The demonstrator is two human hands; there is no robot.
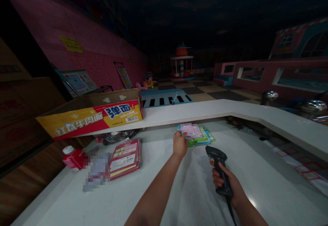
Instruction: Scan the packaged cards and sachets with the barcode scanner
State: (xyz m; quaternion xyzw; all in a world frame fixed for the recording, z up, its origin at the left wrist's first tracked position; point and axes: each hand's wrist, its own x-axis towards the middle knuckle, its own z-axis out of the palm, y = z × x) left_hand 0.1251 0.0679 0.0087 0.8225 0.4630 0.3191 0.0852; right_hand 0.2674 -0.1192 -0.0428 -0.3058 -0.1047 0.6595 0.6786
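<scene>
My left hand (179,144) reaches forward to a small stack of pink and green packets (196,134) lying on the white counter (164,192) under the raised ledge. Its fingers curl round the stack's left edge. My right hand (228,183) is wrapped round the handle of a black barcode scanner (217,166). The scanner's head points toward the packets, a short way in front of them, and its cable runs down past my wrist.
A yellow and red noodle carton (92,116) sits on the raised white ledge (230,111). A red-and-white packet stack (124,158), a blurred item (96,171) and a red bottle (73,157) lie at left. Red-edged slips (304,171) sit right. A dark play area lies beyond.
</scene>
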